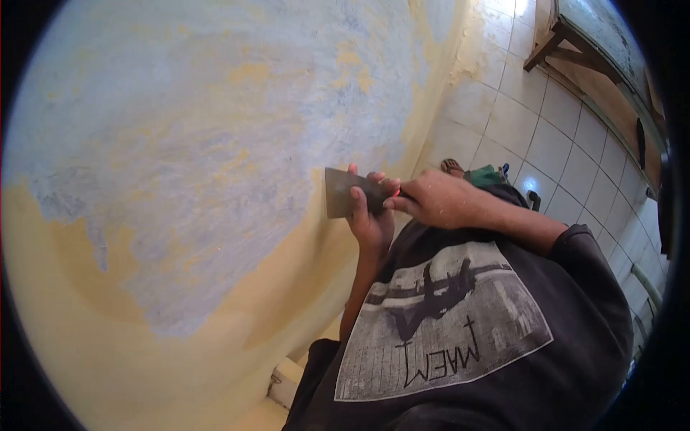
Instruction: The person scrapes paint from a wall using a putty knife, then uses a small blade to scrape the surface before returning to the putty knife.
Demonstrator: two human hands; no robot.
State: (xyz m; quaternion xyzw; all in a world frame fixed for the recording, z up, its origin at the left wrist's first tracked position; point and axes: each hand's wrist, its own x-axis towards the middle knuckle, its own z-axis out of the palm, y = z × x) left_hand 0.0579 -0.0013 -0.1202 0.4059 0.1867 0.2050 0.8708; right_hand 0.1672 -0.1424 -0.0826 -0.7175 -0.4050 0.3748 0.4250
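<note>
A putty knife with a wide dark metal blade [341, 194] is held between both hands, beside the wall. My right hand [438, 201] is closed around its handle, of which a bit of red shows at the fingers. From below, my left hand [374, 228] grips the blade, one digit lying across its near face and other fingertips showing along its far side. The blade's straight edge points left toward the wall [215, 165]. Grey-white filler covers much of that yellow wall in uneven, streaky patches.
Pale floor tiles [512, 121] run along the wall's foot, with a sandaled foot [452, 167] and green cloth [485, 176] below my hands. A wooden-framed table [596, 50] stands at upper right. My dark printed shirt [575, 345] fills the lower right.
</note>
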